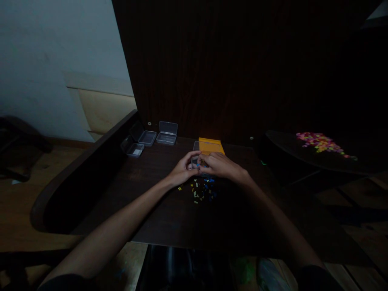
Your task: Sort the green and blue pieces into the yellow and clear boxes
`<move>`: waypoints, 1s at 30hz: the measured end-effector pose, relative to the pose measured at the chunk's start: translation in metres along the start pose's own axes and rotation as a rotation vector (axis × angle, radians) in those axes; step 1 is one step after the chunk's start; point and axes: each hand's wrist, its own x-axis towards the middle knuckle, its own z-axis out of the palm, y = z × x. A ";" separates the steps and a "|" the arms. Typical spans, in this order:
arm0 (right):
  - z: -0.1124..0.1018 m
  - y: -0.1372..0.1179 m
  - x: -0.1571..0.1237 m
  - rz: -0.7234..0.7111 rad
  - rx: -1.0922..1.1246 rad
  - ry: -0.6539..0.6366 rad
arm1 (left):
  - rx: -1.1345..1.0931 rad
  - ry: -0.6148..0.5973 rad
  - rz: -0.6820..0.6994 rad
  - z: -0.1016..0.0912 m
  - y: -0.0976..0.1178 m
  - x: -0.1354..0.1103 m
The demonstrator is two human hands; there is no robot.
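My left hand (182,169) and my right hand (220,165) meet at the middle of a dark wooden table (157,218), fingertips pinched together on a tiny piece too small to name. Just behind the fingers lies an orange flat box (210,146) beside a small clear container (195,147). In front of the hands a scatter of tiny yellow, blue and white building pieces (202,191) lies on the table top.
Three small clear plastic boxes stand open at the table's back left (166,133) (146,137) (135,149). A pile of pink and yellow small pieces (319,142) sits on a dark round surface to the right. A dark panel rises behind the table.
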 end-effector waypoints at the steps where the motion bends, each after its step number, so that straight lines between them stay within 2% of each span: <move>1: -0.001 0.001 0.000 0.000 -0.007 -0.003 | -0.004 -0.001 -0.006 0.000 0.000 0.000; 9: -0.021 0.001 -0.006 -0.012 0.024 0.027 | -0.020 -0.011 -0.029 0.001 0.004 -0.001; 14: -0.022 -0.004 -0.004 -0.085 0.050 0.026 | -0.021 -0.001 -0.022 -0.001 0.004 -0.001; 21: -0.019 0.000 -0.002 -0.009 -0.041 0.015 | -0.025 -0.046 -0.018 -0.003 0.001 -0.001; 30: -0.029 0.004 -0.004 0.011 -0.001 0.012 | -0.002 -0.046 0.004 -0.006 0.000 0.001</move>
